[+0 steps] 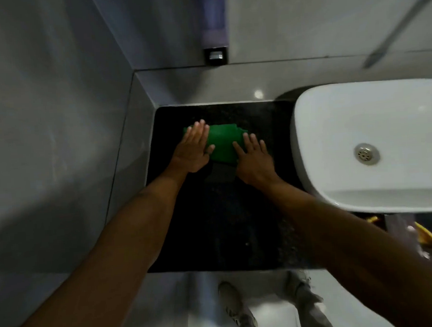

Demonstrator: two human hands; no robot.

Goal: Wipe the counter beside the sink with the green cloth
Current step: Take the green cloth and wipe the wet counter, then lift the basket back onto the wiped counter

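Green cloth (222, 144) on black counter (239, 225) | left hand (194, 149), right hand (255, 161) flat, fingers spread

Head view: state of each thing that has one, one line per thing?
green cloth: lying flat on the counter, pinned under both hands.
left hand: open, palm down on the cloth's left end.
right hand: open, palm down on the cloth's right edge.
counter: dark, bare apart from the cloth.
sink: empty, no water visible, drain unplugged.
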